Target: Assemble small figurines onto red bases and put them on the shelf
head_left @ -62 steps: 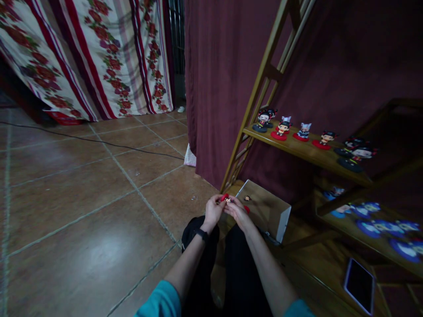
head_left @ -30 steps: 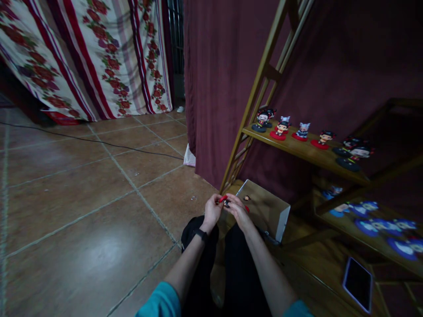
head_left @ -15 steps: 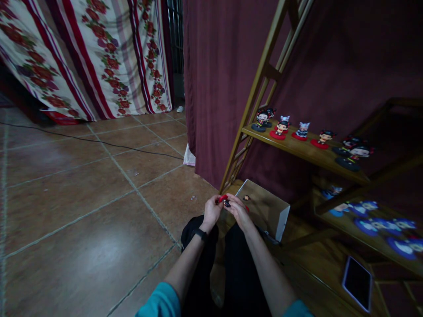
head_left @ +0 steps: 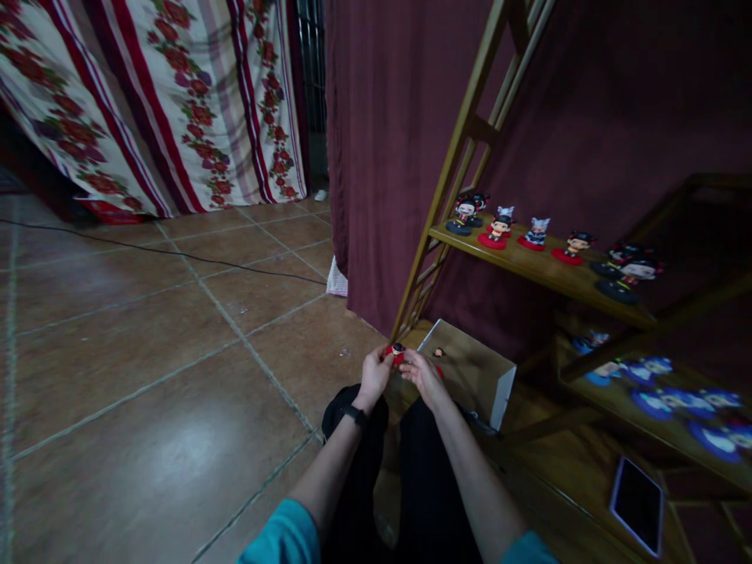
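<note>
Above my knees, a small black-haired figurine (head_left: 398,349) on a round red base is between my hands. My left hand (head_left: 374,377), with a dark band on its wrist, grips the base from the left, thumb on top. On the other side, the bent fingers of my right hand (head_left: 424,376) meet the base's right edge. Just beyond that hand stands an open cardboard box (head_left: 479,376), where another small dark-haired figurine (head_left: 439,352) and a bit of red show. The right hand partly hides the red piece.
To the right, a wooden shelf (head_left: 529,262) carries several figurines on red and black bases. A lower shelf (head_left: 623,392) bears several blue-based ones. A phone or tablet (head_left: 638,501) lies at the lower right. A black cable (head_left: 235,262) crosses the tiled floor.
The figurine has been turned in my hands, so its dark hair and red base now face up toward me. My right fingers have loosened and shifted slightly to the right.
</note>
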A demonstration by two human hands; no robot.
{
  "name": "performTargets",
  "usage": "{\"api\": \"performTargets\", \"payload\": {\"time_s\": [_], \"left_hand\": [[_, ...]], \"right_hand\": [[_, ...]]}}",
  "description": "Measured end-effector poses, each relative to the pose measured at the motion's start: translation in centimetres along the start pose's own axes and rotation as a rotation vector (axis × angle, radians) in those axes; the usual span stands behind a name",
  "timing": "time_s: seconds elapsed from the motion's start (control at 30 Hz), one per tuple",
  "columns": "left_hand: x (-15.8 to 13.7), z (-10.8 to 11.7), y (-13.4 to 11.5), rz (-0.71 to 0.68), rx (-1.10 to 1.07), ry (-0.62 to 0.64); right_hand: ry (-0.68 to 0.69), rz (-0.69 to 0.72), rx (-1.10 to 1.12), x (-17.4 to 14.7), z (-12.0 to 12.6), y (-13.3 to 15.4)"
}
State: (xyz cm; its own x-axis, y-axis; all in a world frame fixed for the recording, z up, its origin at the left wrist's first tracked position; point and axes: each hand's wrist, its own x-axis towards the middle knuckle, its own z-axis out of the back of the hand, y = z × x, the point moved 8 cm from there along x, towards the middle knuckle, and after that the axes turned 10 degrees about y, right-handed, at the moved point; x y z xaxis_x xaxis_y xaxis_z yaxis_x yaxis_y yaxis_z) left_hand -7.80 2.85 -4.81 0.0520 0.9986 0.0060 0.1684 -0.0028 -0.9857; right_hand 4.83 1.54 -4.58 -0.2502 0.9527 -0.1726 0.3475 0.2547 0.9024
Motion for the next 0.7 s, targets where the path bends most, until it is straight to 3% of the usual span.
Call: {"api": "performTargets", "payload": {"time_s": [0.23,0.7], "left_hand": [[0.1,-0.5,0.1,0.079,-0.143,0.082],[0.1,-1.2,0.3,0.063,-0.085,0.116]], "right_hand": [[-0.012,0.022,-0.134,0.3,-0.3,0.1],[-0.053,0.073,-0.206,1.2,0.3,-0.3]]}}
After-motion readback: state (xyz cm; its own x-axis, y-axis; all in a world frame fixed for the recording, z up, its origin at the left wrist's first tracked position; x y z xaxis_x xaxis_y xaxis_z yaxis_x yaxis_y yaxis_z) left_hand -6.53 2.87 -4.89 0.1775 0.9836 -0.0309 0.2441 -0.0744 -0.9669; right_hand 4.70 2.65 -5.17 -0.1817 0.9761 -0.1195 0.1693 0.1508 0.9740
